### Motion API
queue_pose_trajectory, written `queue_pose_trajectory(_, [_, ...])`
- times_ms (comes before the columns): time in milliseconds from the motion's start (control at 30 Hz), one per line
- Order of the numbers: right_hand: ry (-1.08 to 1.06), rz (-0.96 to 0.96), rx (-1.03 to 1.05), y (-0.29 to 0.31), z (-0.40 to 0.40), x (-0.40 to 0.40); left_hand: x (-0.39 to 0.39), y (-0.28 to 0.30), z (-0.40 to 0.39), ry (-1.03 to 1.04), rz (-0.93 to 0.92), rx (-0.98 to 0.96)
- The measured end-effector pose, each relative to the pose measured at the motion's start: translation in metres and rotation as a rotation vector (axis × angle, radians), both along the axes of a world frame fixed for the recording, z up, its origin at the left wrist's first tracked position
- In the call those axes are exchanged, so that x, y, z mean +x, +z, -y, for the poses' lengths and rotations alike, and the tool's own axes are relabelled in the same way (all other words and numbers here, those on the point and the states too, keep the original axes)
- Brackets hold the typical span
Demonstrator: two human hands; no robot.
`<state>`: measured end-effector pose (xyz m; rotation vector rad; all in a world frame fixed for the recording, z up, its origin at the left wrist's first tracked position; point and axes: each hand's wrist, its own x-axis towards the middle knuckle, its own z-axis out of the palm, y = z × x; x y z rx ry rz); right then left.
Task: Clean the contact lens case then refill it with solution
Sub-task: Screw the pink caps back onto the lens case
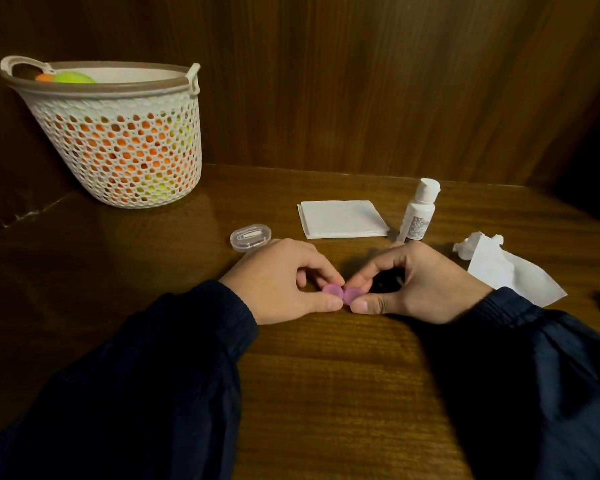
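I held the pink contact lens case (342,295) low over the near middle of the wooden table (326,375), its two round lids side by side. My left hand (284,282) pinched the left lid between thumb and curled fingers, and my right hand (413,285) pinched the right lid the same way, so my thumbs nearly met below the case. Just beyond my right hand the white solution bottle (418,211) stood upright with its cap on. A folded white napkin (342,219) lay just left of the bottle. A small clear plastic box (250,238) sat close to my left knuckles. A crumpled tissue (499,268) lay at right. A white mesh basket (115,133) holding orange and yellow-green things stood far left.
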<state>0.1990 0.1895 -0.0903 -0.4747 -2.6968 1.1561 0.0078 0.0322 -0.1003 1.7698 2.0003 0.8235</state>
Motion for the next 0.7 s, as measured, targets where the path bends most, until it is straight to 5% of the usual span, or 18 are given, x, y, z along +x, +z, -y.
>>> queue_pose_trajectory(700, [-0.002,0.017,0.037,0.0007,-0.0008,-0.0005,0.0019,-0.0043,-0.0057,0.102,-0.001,0.059])
